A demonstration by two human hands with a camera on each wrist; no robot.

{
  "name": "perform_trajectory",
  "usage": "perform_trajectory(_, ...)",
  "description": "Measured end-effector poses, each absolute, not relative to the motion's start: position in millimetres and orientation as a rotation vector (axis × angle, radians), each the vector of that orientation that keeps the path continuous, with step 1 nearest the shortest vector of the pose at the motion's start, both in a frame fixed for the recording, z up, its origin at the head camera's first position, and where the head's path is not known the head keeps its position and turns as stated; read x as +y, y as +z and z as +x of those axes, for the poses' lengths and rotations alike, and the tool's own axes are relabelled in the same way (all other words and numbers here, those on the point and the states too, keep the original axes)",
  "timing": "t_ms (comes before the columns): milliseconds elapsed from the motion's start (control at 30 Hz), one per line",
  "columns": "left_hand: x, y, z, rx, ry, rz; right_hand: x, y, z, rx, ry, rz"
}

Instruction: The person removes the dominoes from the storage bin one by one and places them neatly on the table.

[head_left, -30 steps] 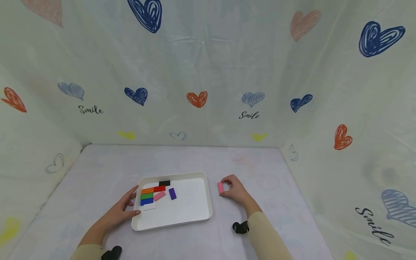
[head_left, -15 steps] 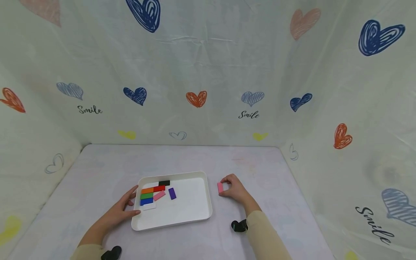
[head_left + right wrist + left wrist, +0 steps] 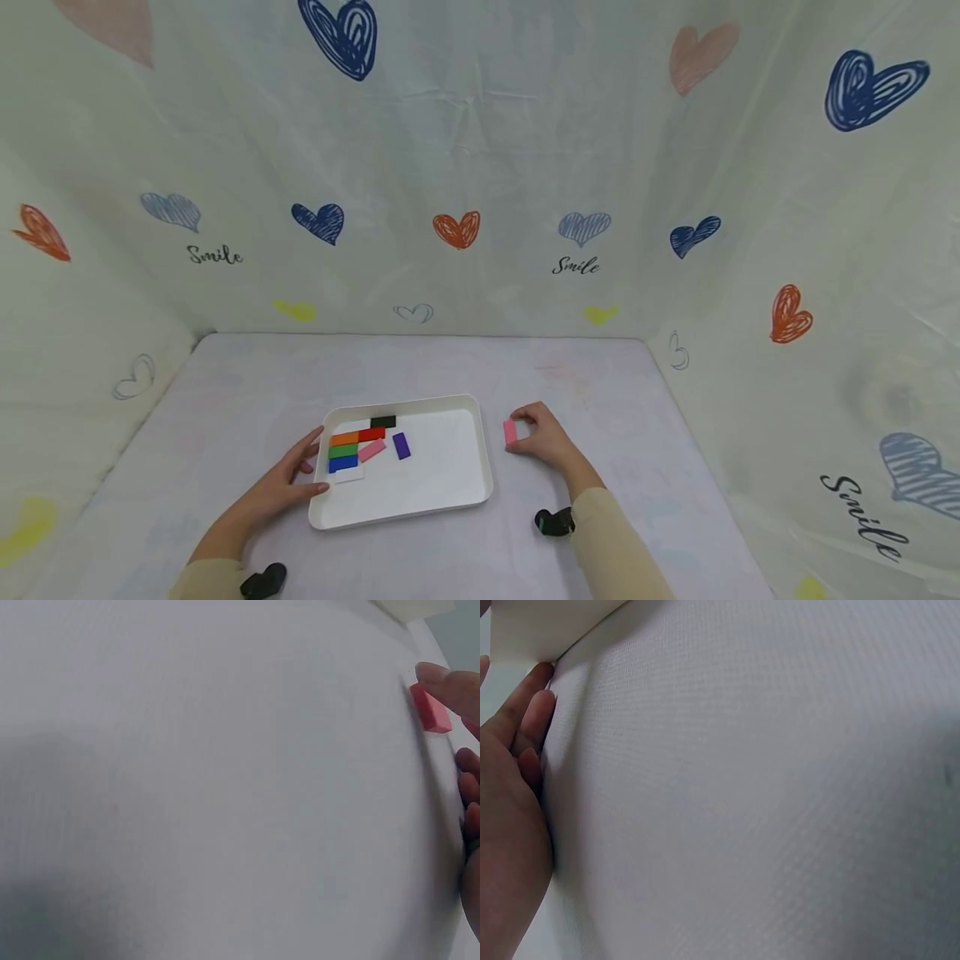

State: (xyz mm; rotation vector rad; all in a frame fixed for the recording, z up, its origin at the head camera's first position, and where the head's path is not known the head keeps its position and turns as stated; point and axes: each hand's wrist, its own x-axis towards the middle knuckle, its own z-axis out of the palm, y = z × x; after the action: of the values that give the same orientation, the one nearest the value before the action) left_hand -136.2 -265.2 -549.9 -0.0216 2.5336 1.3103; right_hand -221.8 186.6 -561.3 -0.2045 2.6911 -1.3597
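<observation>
A white rectangular tray (image 3: 420, 475) lies on the table, with several coloured blocks grouped at its left. My left hand (image 3: 273, 492) rests at the tray's left edge, fingers against the side and thumb over the rim; in the left wrist view its fingers (image 3: 538, 720) lie along the table by the tray wall. To the right of the tray, my right hand (image 3: 547, 437) pinches a small pink block (image 3: 510, 432) between thumb and index finger. In the right wrist view the pink block (image 3: 430, 711) stands out close over the table, partly covered by the fingers.
Inside the tray, orange (image 3: 344, 438), red (image 3: 372, 434), green (image 3: 343, 451), blue (image 3: 343, 463) and black (image 3: 383, 422) blocks lie close together. Another pink block (image 3: 372, 450) is slanted, near a tilted purple block (image 3: 402, 446). A white block (image 3: 348, 475) lies in front.
The head view has shifted very slightly. Both hands, the tray and the pinched pink block stay where they were.
</observation>
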Motion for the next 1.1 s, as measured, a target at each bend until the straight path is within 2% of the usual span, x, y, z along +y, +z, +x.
perform_trajectory(133,-263.9,-551.6,-135.2,2.517,1.312,-0.020,186.6,-554.5,-217.6,2.661,-1.436,-0.151)
perform_trajectory(533,-267.0,-554.6,-136.9,2.530,1.326,0.013,143.8,-520.8,-206.1,2.460,-1.687,-0.385)
perform_trajectory(767,-267.3,-555.3,-136.7,2.536,1.327,0.056,111.5,-519.2,-199.8,2.418,-1.678,-0.530)
perform_trajectory(1100,-266.0,-549.2,-137.8,2.528,1.315,0.014,66.9,-529.3,-191.3,2.324,-1.652,-0.567)
